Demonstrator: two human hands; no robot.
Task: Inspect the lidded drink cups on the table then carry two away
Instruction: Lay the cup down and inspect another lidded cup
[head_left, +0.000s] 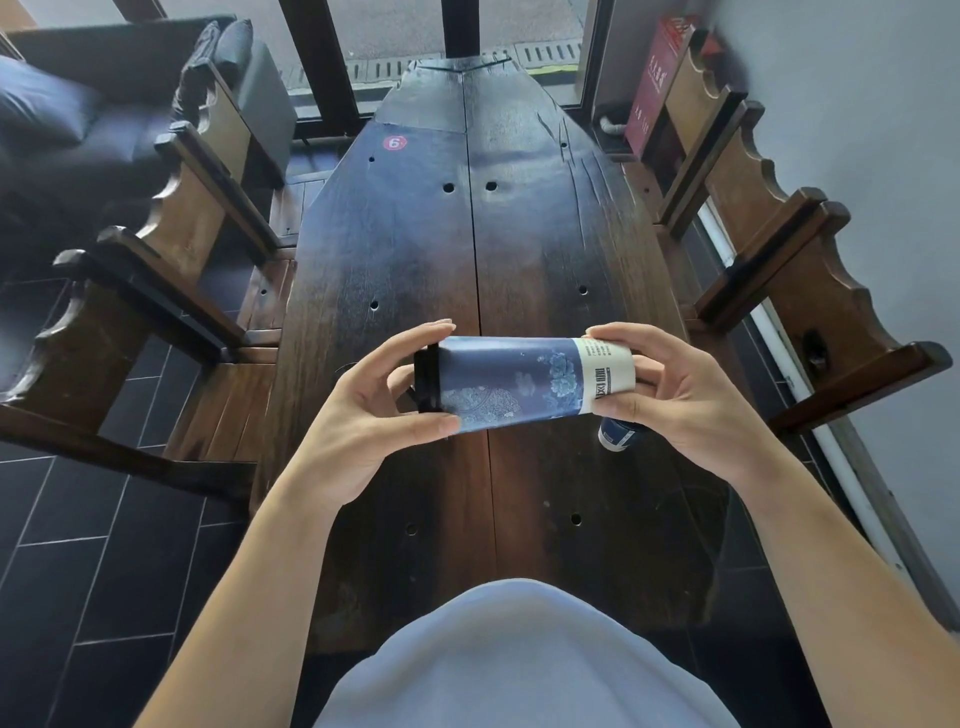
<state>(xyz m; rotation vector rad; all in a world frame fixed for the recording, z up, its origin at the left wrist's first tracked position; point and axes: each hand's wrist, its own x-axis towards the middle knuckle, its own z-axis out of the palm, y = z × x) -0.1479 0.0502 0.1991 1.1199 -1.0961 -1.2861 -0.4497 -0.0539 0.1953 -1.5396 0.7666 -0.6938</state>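
My two hands hold one lidded cup (519, 382) on its side above the table (415, 249), clear of the wood. The cup's black lid (427, 382) points to my left, and its white base band, printed with a barcode, points to my right. The wall between them is blue with pale floral patterns.

My left hand (363, 415) grips the lid end: the fingers curl over the top edge, and the thumb presses the lower wall just right of the lid. My right hand (685, 400) grips the base end: the fingers wrap the white band from above, and the thumb lies under it. Both hands are closed around the cup, neither flat nor spread.

A second cup (618, 435) stands on the table below my right hand, mostly hidden by it. Only a dark blue part with a white edge shows, so I cannot tell whether it has a lid.

The table is long, dark and made of planks, with round holes and a red sticker (394, 143) marked 6 near its far end. Carved wooden chairs (197, 218) flank it on both sides. A glass door stands beyond the far end.
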